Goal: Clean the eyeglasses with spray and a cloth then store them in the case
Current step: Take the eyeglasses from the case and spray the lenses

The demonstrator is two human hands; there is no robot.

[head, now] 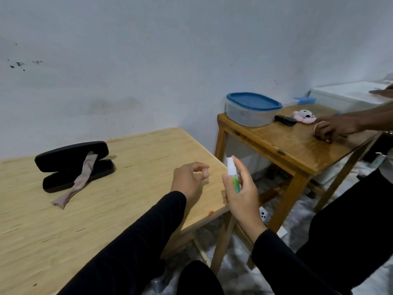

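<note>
Head camera view: the person's right hand (242, 194) grips a small spray bottle (232, 175) upright, fingers wrapped round its green-labelled body and the white nozzle standing above them, just off the right edge of the light wooden table (131, 188). The left hand (189, 179) hovers just beside it over the table's corner, fingers curled in, thumb and fingertips pinched together; whether they hold a small clear cap cannot be told.

Further left on the same table lies the black glasses case (73, 165), hinged open, with a beige cloth (81, 179) draped from inside it across the lower half and trailing onto the wood. The eyeglasses themselves cannot be seen; they may lie inside the case under the cloth.

To the right stands a second, darker wooden table (293, 145) bearing a clear tub with a blue lid (253, 109), a dark flat object (285, 120) and a small pink plush toy (303, 117). Another person's hand (331, 128) rests on that table.

Judging by the layout, the spraying step is only being prepared: bottle in hand, nothing yet to spray. The next move would call for the free left hand to fetch the eyeglasses and present the lenses to the nozzle, with the cloth left within reach.
</note>
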